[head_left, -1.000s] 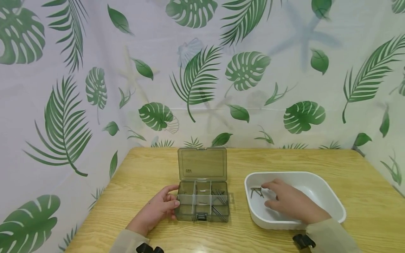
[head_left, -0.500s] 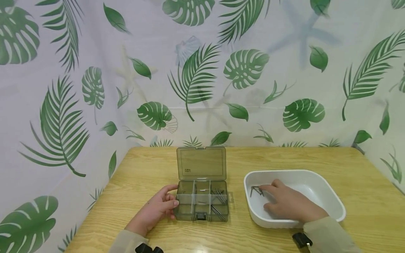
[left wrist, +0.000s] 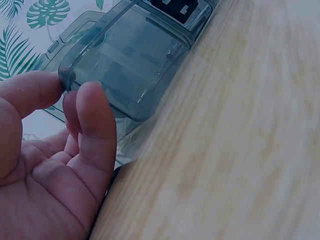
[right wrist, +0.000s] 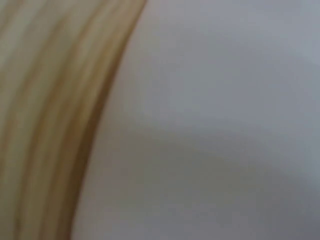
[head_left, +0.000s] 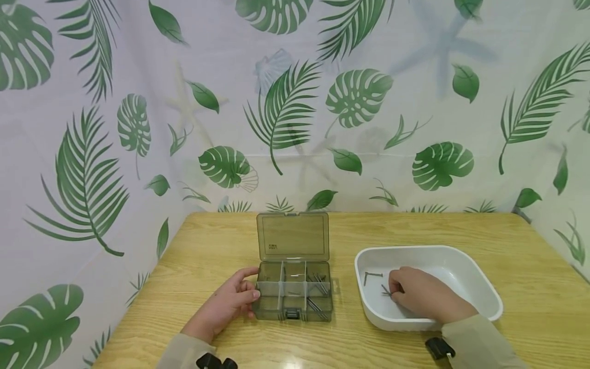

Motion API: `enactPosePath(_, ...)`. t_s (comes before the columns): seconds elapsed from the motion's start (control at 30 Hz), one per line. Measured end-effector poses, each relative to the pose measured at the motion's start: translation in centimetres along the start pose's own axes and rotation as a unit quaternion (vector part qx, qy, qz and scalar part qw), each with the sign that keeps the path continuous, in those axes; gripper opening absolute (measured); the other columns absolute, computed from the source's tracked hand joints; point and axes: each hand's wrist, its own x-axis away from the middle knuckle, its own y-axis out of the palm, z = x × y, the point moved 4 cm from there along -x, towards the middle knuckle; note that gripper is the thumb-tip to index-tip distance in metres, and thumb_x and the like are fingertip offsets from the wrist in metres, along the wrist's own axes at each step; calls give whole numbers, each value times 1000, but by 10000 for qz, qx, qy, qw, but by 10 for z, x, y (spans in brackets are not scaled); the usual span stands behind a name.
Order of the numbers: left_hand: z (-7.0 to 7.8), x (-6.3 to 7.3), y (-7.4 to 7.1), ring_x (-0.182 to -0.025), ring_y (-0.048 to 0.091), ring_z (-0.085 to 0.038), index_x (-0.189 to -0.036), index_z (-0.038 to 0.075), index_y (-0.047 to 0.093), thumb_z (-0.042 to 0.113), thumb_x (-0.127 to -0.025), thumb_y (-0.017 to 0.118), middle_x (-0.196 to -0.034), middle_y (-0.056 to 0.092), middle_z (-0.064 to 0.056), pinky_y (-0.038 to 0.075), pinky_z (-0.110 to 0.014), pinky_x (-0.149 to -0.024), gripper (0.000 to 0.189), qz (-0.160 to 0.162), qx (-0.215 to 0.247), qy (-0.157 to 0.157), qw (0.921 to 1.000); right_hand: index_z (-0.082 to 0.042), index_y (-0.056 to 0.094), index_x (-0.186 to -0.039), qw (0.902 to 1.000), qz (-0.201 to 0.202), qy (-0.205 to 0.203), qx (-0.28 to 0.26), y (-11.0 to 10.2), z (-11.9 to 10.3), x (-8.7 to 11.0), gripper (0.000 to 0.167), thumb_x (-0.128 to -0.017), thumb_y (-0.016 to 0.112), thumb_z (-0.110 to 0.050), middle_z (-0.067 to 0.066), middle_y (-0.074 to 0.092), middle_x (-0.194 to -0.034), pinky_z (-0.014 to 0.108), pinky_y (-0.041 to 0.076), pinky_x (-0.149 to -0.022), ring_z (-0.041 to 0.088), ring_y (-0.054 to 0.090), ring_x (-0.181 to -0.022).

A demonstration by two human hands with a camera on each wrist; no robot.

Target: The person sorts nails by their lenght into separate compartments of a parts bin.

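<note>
In the head view my left hand [head_left: 227,302] holds the left side of a smoky see-through compartment box [head_left: 293,302], its lid [head_left: 293,237] raised at the back. The left wrist view shows the thumb and fingers of that hand [left wrist: 65,155] at a corner of the box [left wrist: 135,65]. Over a white tray [head_left: 479,279], my right hand [head_left: 421,294] has curled fingers and pinches a thin metal screw [head_left: 385,290]; the fingers partly hide it. Loose screws [head_left: 372,275] lie in the tray's left part.
Several screws [head_left: 318,305] lie in the box's right-hand compartments. Box and tray stand apart on a wooden table [head_left: 221,236], with leaf-patterned cloth [head_left: 295,195] behind. In the right wrist view, a blurred white surface [right wrist: 210,120] fills most of the frame.
My right hand's fingers have closed from a spread reach into a pinch, drawing a screw slightly toward me and away from the others. My left hand stays at the box.
</note>
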Motion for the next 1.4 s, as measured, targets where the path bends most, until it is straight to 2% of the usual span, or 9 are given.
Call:
enactPosePath(0.27,0,1,2,-67,49,-15,-159,4,22,11,-102,61,-93,50,-5,56,-34,-67,69,-53,50,18,10000,-19,58,-79,9998,105,132,-51,-4,-4,0,18,-90,71,-13,-6,53,-71,35,42,-64,13,48,-68)
enactPosePath(0.4,2,1,3,-68,49,-16,-158,4,22,11,-102,62,-94,50,-6,56,-35,-66,70,-69,61,45,9999,-20,62,-84,9996,204,104,-162,-7,-7,1,13,-93,71,-15,-8,54,-75,35,43,-66,12,49,-71)
enactPosePath(0.57,3,0,4,-68,49,-16,-158,4,23,11,-102,62,-94,50,-6,56,-34,-66,69,-80,54,58,9999,-20,69,-96,9983,450,-248,-277,-14,-15,3,8,-93,71,-13,-9,53,-78,32,43,-65,10,48,-71)
enactPosePath(0.8,3,0,6,-69,50,-16,-158,4,23,11,-102,61,-94,50,-6,55,-35,-67,69,-100,53,33,9999,-22,70,-96,9913,974,-835,-304,-22,-32,8,14,-91,69,-9,-15,52,-78,29,43,-63,5,47,-71)
enactPosePath(1.07,1,-1,4,-73,50,-16,-157,3,24,11,-101,62,-94,49,-5,56,-35,-67,68,-46,-19,57,10000,-24,70,-96,9802,1298,-1452,-365,-21,-67,0,17,-92,67,-7,-19,54,-81,26,46,-64,3,48,-71)
enactPosePath(1.4,4,2,3,-67,48,-16,-157,2,23,8,-101,60,-95,51,-7,55,-35,-66,67,3,-58,70,10000,-20,71,-98,9731,1083,-2018,-249,-7,-134,-19,12,-92,66,-10,-17,54,-83,26,46,-63,4,48,-71)
